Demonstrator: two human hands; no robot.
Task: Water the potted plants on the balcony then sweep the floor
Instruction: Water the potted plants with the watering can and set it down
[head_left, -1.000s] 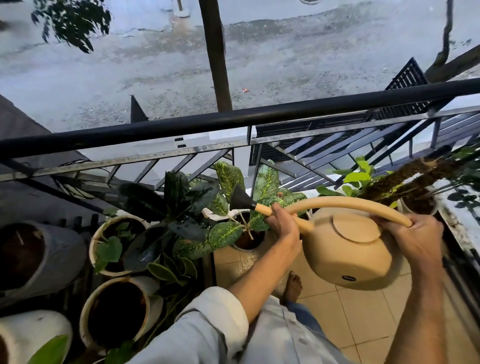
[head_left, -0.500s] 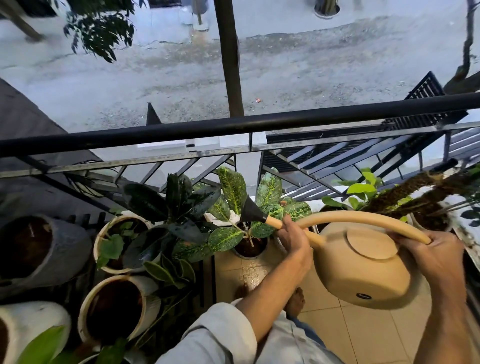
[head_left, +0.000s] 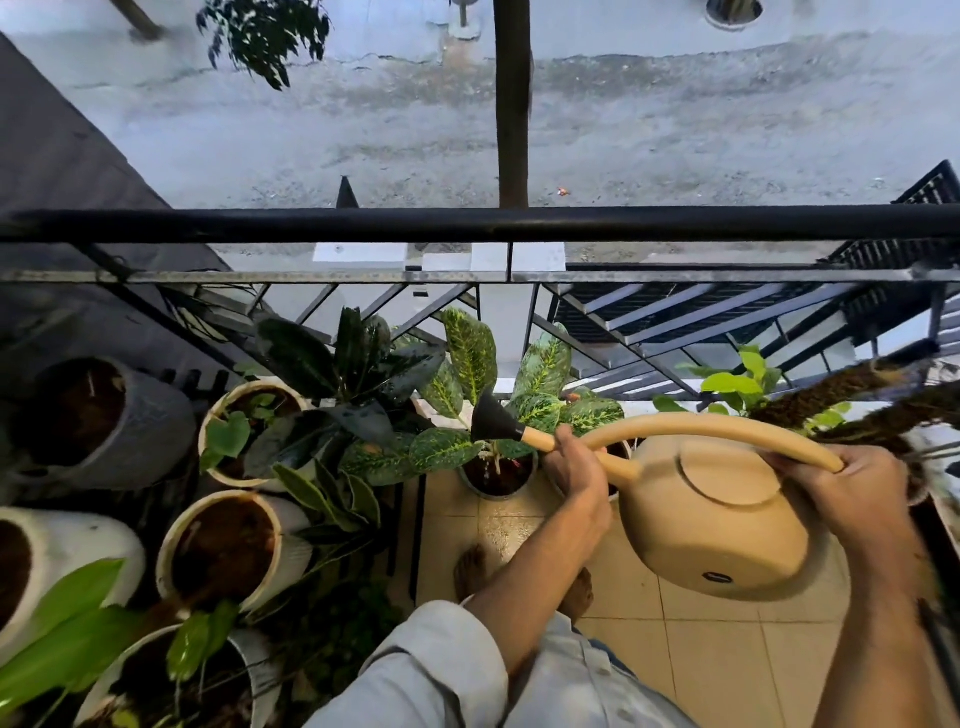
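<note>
Two hands hold a beige watering can (head_left: 717, 519) over the tiled balcony floor (head_left: 727, 649), just inside the black railing (head_left: 467, 224). Right hand (head_left: 857, 493) grips the curved handle's rear end; left hand (head_left: 579, 467) wraps the spout w/ black rose (head_left: 493, 422) tipped above a small dark pot (head_left: 496, 475) of yellow-speckled leaves. Larger pots (head_left: 228, 551) crowd at left.

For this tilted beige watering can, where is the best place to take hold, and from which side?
Grip the watering can by its long arched handle, from above at its rear end, where the right hand holds it. The left hand steadies the thin spout from above; the round body offers no purchase.
</note>
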